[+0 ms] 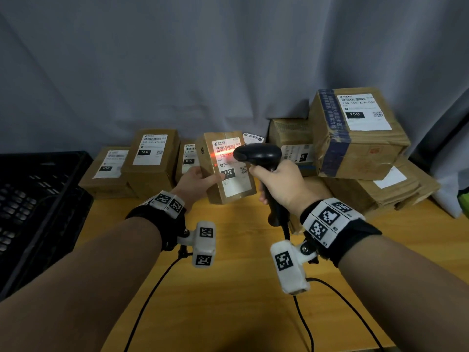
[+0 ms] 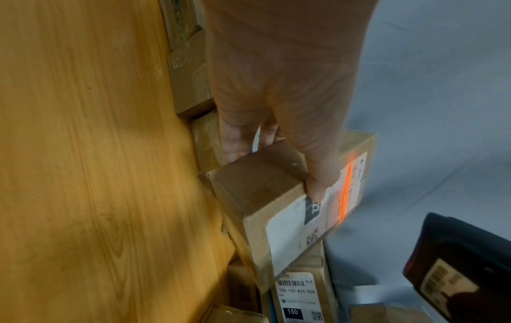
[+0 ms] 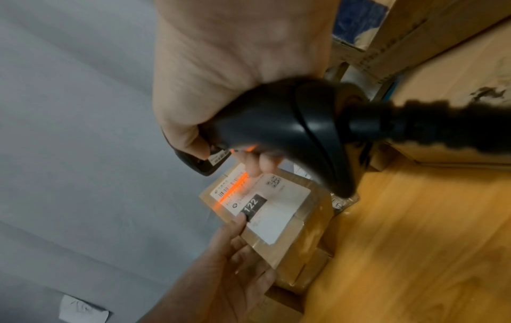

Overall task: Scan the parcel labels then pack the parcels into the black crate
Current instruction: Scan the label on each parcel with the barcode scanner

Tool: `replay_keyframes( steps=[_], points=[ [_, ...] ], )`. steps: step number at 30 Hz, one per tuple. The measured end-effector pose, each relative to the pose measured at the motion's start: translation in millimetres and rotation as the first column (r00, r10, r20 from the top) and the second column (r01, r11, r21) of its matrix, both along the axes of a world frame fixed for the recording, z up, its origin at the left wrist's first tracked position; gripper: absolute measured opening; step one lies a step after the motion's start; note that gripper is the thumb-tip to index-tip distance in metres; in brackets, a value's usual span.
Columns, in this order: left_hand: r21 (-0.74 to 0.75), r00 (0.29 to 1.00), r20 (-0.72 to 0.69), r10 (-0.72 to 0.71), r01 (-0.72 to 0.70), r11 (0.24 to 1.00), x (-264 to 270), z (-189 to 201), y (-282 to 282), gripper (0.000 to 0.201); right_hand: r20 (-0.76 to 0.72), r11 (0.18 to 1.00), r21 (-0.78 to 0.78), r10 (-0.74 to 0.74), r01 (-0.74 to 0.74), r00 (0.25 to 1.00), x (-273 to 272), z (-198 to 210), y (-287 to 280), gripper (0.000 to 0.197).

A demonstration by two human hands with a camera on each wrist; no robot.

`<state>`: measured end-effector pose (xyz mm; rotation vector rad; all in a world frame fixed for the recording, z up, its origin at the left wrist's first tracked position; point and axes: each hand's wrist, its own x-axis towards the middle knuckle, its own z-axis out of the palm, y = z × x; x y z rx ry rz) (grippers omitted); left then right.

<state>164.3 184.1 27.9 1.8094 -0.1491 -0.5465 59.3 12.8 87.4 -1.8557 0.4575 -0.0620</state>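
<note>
Left hand (image 1: 195,182): grips a brown cardboard parcel (image 1: 228,168) by its left side, thumb lying across the front at the label's edge, fingers behind; the parcel is held upright, lifted above the desk (image 1: 228,288).
Parcel label (image 1: 232,165): white, facing the viewer, with a black block reading "122"; a red-orange scan line (image 1: 223,153) crosses its barcode near the top.
Right hand (image 1: 279,184): closed around the handle of a black barcode scanner (image 1: 257,154), its head pointed left at the label, just beside it.
Black crate (image 1: 38,199): sits at the left edge of the wooden desk, well apart from the held parcel.
Other parcels (image 1: 152,158): a row of labelled brown boxes along the grey curtain behind; a taller stack (image 1: 360,133) at right, its top box marked "150".
</note>
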Motion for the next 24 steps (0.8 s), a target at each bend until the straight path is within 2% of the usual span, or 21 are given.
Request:
replay_keyframes(
  steps=[3, 8, 10, 14, 20, 22, 24],
  points=[
    [0.002, 1.000, -0.006, 0.016, -0.016, 1.000, 1, -1, -2, 0.037, -0.003, 1.000, -0.002, -0.022, 0.022, 1.000, 2, 0, 1, 0.026],
    [-0.033, 1.000, -0.009, 0.004, -0.005, 0.999, -1, -2, -5, 0.029, 0.083, 0.996, -0.033, -0.082, 0.085, 0.993, 1, 6, 1, 0.026],
    [-0.040, 1.000, -0.011, 0.004, -0.004, 0.999, -1, -3, -5, 0.024, 0.050, 0.998, -0.018, -0.060, 0.061, 0.997, 0, 5, -1, 0.028],
    [-0.012, 1.000, -0.008, 0.020, -0.020, 1.000, 1, -3, -4, 0.029, -0.033, 1.000, 0.017, -0.009, 0.009, 0.999, 0, 9, -5, 0.025],
    [0.077, 0.999, 0.032, 0.007, -0.009, 0.997, 5, -3, -3, 0.038, -0.128, 0.991, 0.119, 0.070, -0.055, 0.989, 11, 46, -13, 0.018],
    [0.085, 0.999, 0.038, 0.014, -0.017, 0.996, 5, -3, -4, 0.034, -0.175, 0.980, 0.185, 0.099, -0.066, 0.980, 14, 59, -14, 0.018],
    [0.081, 0.999, 0.043, 0.008, -0.011, 0.997, 5, -2, -5, 0.024, -0.195, 0.981, 0.179, 0.112, -0.077, 0.974, 17, 67, -15, 0.019]
  ],
)
